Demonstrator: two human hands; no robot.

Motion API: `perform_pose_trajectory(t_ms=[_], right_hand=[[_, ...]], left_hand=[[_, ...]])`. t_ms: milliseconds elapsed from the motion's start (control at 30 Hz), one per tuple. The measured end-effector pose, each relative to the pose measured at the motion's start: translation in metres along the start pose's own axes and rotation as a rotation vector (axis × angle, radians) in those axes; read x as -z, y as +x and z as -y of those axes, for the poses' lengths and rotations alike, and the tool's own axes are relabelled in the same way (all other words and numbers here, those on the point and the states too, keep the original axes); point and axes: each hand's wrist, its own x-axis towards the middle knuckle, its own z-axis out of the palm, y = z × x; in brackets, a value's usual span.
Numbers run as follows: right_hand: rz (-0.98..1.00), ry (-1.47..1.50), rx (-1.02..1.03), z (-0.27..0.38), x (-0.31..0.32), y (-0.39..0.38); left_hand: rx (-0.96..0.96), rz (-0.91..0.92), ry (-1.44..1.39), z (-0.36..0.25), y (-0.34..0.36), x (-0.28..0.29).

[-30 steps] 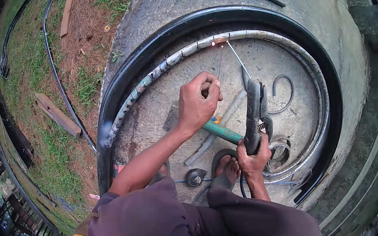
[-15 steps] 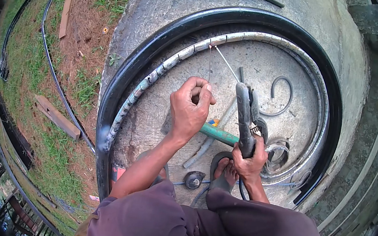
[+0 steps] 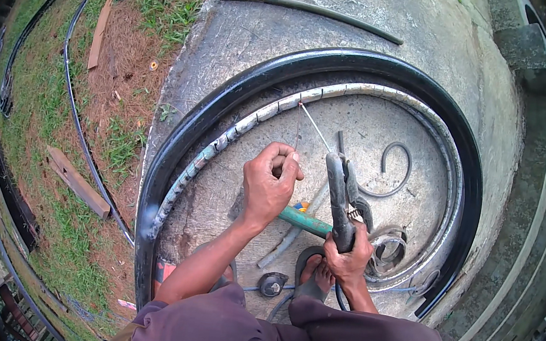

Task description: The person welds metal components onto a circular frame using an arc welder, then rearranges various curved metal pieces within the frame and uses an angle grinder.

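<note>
My left hand (image 3: 271, 184) is pinched round a thin wire (image 3: 297, 132) that rises toward a slotted, pale metal hoop (image 3: 252, 118). My right hand (image 3: 349, 255) grips a black welding electrode holder (image 3: 337, 192) by its lower part. Its pale electrode (image 3: 316, 127) slants up-left to a small reddish spot on the hoop. Behind both hands lies a hammer with a green handle (image 3: 304, 221) and a dark head, partly hidden by my left wrist.
A larger black curved tube (image 3: 374, 64) surrounds the hoop on concrete (image 3: 441, 21). A tape measure (image 3: 271, 284), grey hose (image 3: 408, 177) and metal rings (image 3: 387, 247) lie near my sandalled feet. Left are grass, planks (image 3: 77, 182) and long tubes; right, a concrete ledge (image 3: 517, 44).
The view has shifted, so the scene sits lower. The electrode tip has moved leftward along the hoop, with both hands also further left. The bright sparks from earlier have dimmed to a small spot.
</note>
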Motion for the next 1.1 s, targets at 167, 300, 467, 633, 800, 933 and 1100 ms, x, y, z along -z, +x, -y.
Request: perform_pose_trajectory(t_ms=[167, 300, 467, 633, 800, 933, 1100], right_hand=[[0.051, -0.041, 0.006, 0.004, 0.002, 0.0], [0.044, -0.038, 0.014, 0.004, 0.003, 0.001], [0.175, 0.305, -0.216, 0.004, 0.008, 0.003], [0.394, 1.125, -0.71, 0.01, 0.016, 0.007], [-0.003, -0.07, 0.028, -0.007, 0.014, -0.001], [-0.02, -0.095, 0.177, -0.003, 0.021, 0.015], [0.023, -0.066, 0.089, -0.005, 0.018, 0.009]], left_hand=[[0.003, 0.0, -0.025, 0.001, 0.0, 0.003], [0.001, 0.003, -0.034, 0.001, 0.0, 0.0], [0.007, 0.014, -0.053, 0.001, -0.001, 0.0], [0.187, 0.08, -0.466, 0.009, 0.004, 0.004], [0.16, 0.072, -0.399, 0.01, 0.004, 0.001], [0.109, 0.069, -0.272, 0.003, 0.0, 0.003], [0.044, 0.075, -0.23, 0.005, -0.008, 0.003]])
